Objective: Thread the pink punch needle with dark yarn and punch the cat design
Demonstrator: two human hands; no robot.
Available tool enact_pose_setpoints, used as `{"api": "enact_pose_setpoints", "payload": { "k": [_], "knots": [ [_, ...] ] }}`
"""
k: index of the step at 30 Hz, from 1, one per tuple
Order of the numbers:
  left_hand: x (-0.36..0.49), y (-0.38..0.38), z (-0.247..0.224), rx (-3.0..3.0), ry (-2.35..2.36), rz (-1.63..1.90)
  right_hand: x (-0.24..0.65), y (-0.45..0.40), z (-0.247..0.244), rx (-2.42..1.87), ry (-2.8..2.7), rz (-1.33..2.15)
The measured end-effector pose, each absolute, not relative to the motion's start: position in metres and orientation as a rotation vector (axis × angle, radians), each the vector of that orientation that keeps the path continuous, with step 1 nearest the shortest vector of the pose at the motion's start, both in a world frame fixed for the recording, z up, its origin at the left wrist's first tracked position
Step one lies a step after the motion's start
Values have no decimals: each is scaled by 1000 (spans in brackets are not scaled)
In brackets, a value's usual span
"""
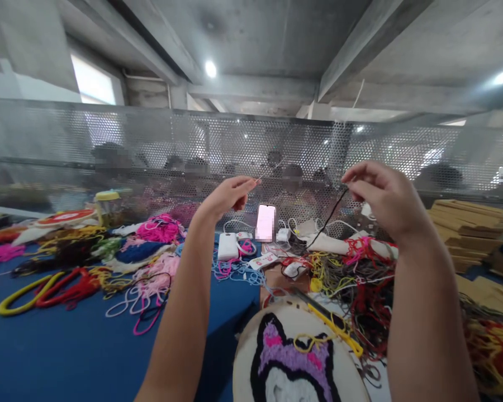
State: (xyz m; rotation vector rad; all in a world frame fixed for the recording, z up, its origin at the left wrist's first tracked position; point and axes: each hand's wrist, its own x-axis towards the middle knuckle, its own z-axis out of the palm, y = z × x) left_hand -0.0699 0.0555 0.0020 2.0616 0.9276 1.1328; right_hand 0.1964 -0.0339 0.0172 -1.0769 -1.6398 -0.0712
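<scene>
My left hand [231,196] is raised above the table, with thumb and fingers pinched on a thin, light wire [271,169] that slants up to the right. Off to the right, my right hand [381,195] pinches a strand of black yarn [333,211], which hangs down toward the yarn heap. Below and between my arms lies a round embroidery hoop [243,352]. Its cloth bears a purple, pink and black cat-eared design [291,352]. A yellow cutter-like tool [339,329] and a loop of yellow yarn [310,341] lie across the hoop's upper right.
A lit phone [265,222] stands against a perforated metal screen [151,139]. A white power bank [227,247] and cables are nearby. Pink yarn [161,228] lies left, mixed yarn [369,290] right. Cardboard [469,229] is stacked far right. People are visible behind the screen.
</scene>
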Motion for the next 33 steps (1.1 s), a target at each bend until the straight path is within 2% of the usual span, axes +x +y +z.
{"api": "enact_pose_setpoints", "payload": {
  "k": [7,14,25,33],
  "knots": [
    [-67,46,5,2184,1011,996,206,-18,2,-1219,-1819,-50],
    [-57,39,1,2369,986,767,195,-26,-2,-1101,-1892,24],
    [-46,37,0,2474,924,596,182,-18,-6,-1022,-1949,-300],
    [-48,35,3,2517,865,519,178,-3,-16,-960,-2147,193]
  ]
}}
